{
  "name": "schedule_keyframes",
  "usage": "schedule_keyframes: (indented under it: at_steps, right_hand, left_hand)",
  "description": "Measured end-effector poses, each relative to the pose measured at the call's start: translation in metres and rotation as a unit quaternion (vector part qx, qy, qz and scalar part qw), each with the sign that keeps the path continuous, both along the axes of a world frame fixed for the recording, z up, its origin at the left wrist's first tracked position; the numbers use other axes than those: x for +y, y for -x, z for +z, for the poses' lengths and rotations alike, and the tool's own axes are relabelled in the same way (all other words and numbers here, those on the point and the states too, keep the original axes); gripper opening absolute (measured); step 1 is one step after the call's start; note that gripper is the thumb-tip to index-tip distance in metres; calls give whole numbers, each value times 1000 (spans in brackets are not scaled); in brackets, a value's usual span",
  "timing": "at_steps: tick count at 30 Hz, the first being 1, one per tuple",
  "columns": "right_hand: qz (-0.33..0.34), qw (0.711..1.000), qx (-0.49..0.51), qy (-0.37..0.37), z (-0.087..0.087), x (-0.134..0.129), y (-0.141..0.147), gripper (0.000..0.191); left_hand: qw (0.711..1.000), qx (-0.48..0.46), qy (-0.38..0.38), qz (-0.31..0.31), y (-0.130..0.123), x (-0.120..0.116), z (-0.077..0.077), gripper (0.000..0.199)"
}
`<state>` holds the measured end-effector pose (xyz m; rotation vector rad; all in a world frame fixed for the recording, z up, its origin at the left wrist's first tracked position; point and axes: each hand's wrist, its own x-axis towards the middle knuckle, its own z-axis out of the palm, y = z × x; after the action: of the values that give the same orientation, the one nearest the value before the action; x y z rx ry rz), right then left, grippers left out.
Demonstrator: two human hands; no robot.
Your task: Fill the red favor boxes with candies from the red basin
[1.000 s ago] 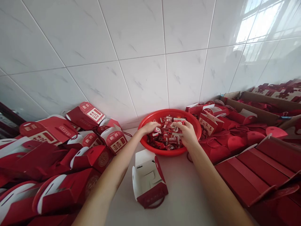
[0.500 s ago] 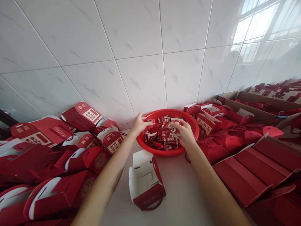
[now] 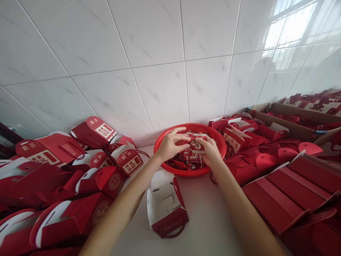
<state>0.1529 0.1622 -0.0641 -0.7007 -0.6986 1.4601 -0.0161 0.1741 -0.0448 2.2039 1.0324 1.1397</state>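
Observation:
My left hand (image 3: 172, 145) reaches over the red plastic basket (image 3: 221, 159), its thumb and fingers closed around a small red wrapped candy, largely hidden. Close beside it, my right hand (image 3: 211, 151) pinches a flat red-and-cream candy packet (image 3: 197, 144) printed with characters. Both hands meet just above several wrapped candies (image 3: 190, 164) in the basket. In front of the basket stands an open red gift box (image 3: 172, 223), white inside, with its flaps up and a dark red cord handle at the near side. No candy shows inside it.
Red gift boxes (image 3: 99, 179) crowd the left side, many with open flaps. On the right lie more boxes (image 3: 233, 140), folded red cartons (image 3: 282, 195) and a brown cardboard box (image 3: 293, 127). A tiled wall (image 3: 160, 92) rises behind the white tabletop (image 3: 205, 220).
My left hand has moved right from the basket's left rim to beside my right hand. My right hand stays over the basket's right side with the packet. The open box stands where it was.

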Motion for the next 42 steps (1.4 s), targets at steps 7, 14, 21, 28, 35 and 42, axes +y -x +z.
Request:
schedule_keyframes:
  at_steps: [7, 14, 21, 28, 35, 42]
  right_hand:
    - [-3, 1000, -14, 10, 3, -2, -1, 27]
    - [-49, 999, -8, 2, 1, -2, 1, 34]
    - [-116, 993, -9, 0, -3, 1, -1, 33]
    - [-105, 994, -10, 8, -2, 1, 0, 35]
    - [-113, 993, -19, 7, 1, -1, 0, 32]
    - [-116, 993, -20, 5, -1, 1, 0, 31]
  left_hand:
    - [999, 25, -6, -33, 4, -3, 2, 30]
    - [992, -67, 104, -35, 14, -2, 6, 48]
    - [954, 187, 223, -69, 32, 13, 9, 48]
    - [920, 321, 203, -100, 22, 20, -2, 36]
    - [943, 298, 145, 3, 28, 32, -11, 23]
    - [946, 278, 64, 153, 37, 44, -19, 22]
